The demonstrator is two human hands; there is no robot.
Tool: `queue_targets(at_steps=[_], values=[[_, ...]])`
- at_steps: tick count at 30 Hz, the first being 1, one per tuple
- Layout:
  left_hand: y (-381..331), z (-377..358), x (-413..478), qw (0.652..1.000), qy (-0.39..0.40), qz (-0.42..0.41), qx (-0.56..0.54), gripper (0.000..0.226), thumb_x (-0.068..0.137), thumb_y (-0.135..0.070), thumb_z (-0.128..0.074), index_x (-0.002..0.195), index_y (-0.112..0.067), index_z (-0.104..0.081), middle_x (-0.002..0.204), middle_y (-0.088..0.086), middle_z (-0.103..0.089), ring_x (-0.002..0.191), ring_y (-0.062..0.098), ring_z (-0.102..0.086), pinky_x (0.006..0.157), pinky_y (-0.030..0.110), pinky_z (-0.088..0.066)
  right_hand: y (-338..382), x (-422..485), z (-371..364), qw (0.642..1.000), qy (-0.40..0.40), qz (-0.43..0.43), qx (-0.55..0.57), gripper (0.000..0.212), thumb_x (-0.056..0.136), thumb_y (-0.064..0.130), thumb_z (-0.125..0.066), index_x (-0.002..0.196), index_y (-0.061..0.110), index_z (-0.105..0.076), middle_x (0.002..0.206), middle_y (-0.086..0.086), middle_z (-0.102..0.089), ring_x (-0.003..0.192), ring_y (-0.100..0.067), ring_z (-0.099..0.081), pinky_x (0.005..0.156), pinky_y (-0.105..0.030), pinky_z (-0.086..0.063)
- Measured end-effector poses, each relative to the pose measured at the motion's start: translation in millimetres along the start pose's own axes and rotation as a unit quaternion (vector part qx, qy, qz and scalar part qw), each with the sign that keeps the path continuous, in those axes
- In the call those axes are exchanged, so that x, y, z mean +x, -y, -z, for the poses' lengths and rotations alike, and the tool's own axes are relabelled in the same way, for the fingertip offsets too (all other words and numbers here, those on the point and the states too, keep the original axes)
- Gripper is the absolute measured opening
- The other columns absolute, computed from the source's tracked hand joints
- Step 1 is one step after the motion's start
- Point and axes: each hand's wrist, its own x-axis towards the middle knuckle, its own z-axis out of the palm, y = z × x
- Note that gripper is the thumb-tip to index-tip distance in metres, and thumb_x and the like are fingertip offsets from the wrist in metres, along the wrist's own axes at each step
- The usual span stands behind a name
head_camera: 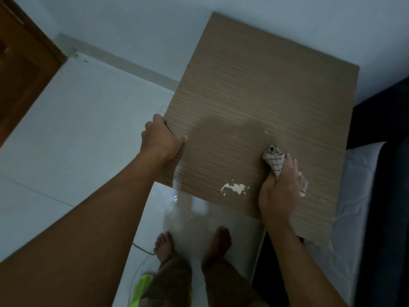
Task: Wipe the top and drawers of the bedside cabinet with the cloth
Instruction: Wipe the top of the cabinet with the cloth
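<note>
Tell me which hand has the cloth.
The right hand, gripping the checked cloth on the cabinet top; the left hand only holds the top's left edge.

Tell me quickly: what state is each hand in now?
Left hand: closed, gripping the left edge of the cabinet top.
Right hand: closed, holding the checked cloth.

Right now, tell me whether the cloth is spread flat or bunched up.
Bunched up. The right hand grips the cloth as a wad against the cabinet top; a checked lump sticks out beyond the fingers.
</note>
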Motion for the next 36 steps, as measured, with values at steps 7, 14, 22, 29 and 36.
queue_targets(at_steps=[7,14,22,29,36], values=[[0.0,2.6,0.5,1.000,0.012,-0.011,0.010,0.078,0.073,-0.040,-0.079,0.133,-0.012,-0.038,0.134,0.015,-0.048,0.122,0.035,-0.049,0.098,0.054,-0.046,40.7,-55.9,-28.6,1.000,-0.015,-0.015,-0.023,0.062,0.080,0.012,-0.037,0.143,0.010,-0.041,0.150,-0.004,-0.043,0.143,-0.023,-0.030,0.120,-0.043,-0.015],[1.3,4.3,1.3,0.999,0.010,-0.030,0.007,0.069,0.072,-0.039,-0.080,0.124,-0.013,-0.041,0.129,0.014,-0.052,0.119,0.034,-0.051,0.096,0.049,-0.046,94.5,-113.8,-50.4,0.999,0.044,0.016,0.006,0.060,0.082,0.013,-0.029,0.139,0.016,-0.047,0.147,-0.004,-0.046,0.141,-0.020,-0.034,0.119,-0.041,-0.014],[0.4,5.5,3.1,0.999,0.025,-0.023,0.006,0.077,0.073,-0.039,-0.080,0.132,-0.013,-0.037,0.134,0.015,-0.048,0.122,0.037,-0.049,0.099,0.052,-0.044,113.8,-135.2,7.9,0.986,0.121,-0.021,0.110,0.030,0.096,0.024,-0.044,0.120,0.042,-0.051,0.096,0.024,-0.060,0.086,0.003,-0.059,0.076,-0.011,-0.045],[1.6,6.2,3.1,0.999,0.025,-0.024,0.015,0.077,0.074,-0.040,-0.079,0.133,-0.013,-0.037,0.135,0.016,-0.049,0.123,0.039,-0.049,0.099,0.053,-0.044,29.0,-59.8,77.4,0.970,-0.108,-0.213,0.036,0.039,0.092,0.002,-0.043,0.127,0.016,-0.056,0.115,0.001,-0.061,0.101,-0.009,-0.053,0.084,-0.019,-0.036],[3.8,5.1,4.4,0.999,0.024,-0.029,0.018,0.080,0.074,-0.041,-0.079,0.135,-0.013,-0.036,0.135,0.017,-0.049,0.122,0.039,-0.049,0.098,0.055,-0.044,-15.5,-46.9,26.0,0.957,-0.155,-0.241,-0.039,0.050,0.088,0.001,-0.044,0.138,0.001,-0.045,0.140,-0.022,-0.049,0.129,-0.039,-0.043,0.111,-0.052,-0.028]])
